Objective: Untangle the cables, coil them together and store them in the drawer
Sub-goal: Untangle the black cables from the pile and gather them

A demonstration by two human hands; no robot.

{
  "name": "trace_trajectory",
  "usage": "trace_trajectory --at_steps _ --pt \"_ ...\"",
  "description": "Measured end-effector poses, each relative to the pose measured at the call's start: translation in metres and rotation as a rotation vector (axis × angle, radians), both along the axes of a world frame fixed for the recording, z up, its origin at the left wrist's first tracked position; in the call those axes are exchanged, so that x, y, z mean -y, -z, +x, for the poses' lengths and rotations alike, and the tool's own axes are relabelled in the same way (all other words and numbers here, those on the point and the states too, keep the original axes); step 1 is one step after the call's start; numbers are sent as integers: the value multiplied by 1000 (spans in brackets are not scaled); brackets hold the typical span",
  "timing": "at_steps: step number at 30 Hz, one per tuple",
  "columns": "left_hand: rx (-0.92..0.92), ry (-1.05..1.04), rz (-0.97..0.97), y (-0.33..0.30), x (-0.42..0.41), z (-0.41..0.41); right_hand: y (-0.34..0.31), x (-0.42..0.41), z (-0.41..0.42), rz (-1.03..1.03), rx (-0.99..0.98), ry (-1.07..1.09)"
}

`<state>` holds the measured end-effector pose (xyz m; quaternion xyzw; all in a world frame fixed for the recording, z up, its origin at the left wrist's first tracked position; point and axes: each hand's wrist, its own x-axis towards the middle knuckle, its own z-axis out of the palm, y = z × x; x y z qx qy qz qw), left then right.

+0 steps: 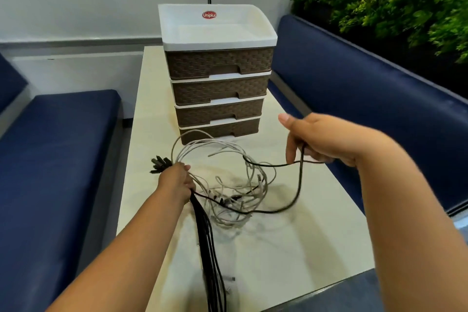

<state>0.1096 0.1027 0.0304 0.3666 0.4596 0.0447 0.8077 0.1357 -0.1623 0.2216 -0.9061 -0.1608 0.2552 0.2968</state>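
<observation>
Basically: left hand (177,180) gripping black cable bundle (210,243), right hand (316,139) pinching one black cable (298,185), white tangle (228,185) on desk (291,248), drawers (217,88) far.

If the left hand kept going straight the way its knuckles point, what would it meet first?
Likely the drawer unit: the left hand, gripping the cable bundle, points up-table toward its bottom drawer, with only white cable loops between. Depth is uncertain.

The drawer unit (217,73) has a white top tray with a red oval label and four brown woven-pattern drawer fronts with white edging. The black cables (210,235) mix with pale grey-white cables (228,159) on a cream tabletop (291,248). Navy blue seats (63,147) flank it, beside green plants (392,0).
</observation>
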Motion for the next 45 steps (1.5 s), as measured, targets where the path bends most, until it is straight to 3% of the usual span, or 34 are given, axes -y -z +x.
trace_trajectory --at_steps 4,6,10,13,16,19,23,28,39,45 --pt "25 27 23 0 5 -4 61 4 5 -252 -62 -53" --pt "35 27 30 1 7 -5 87 1 5 -305 19 -103" --pt "38 30 41 1 13 -7 133 -22 6 -185 424 11" --pt "43 41 47 -2 17 -8 158 -38 3 -43 527 104" --pt "61 62 41 -7 19 -10 166 -44 4 -128 580 109" --pt "80 108 36 -11 20 -10 151 -48 8 -258 612 -7" --pt "99 183 76 -18 28 -8 106 -64 5 -353 484 -402" --pt "143 259 42 -27 43 -5 48 -82 -6 -109 463 -452" --pt "93 281 -4 -25 41 -3 -39 -30 -16 849 568 27" --pt "124 283 107 -24 46 -6 -40 4 -26 998 487 -3"
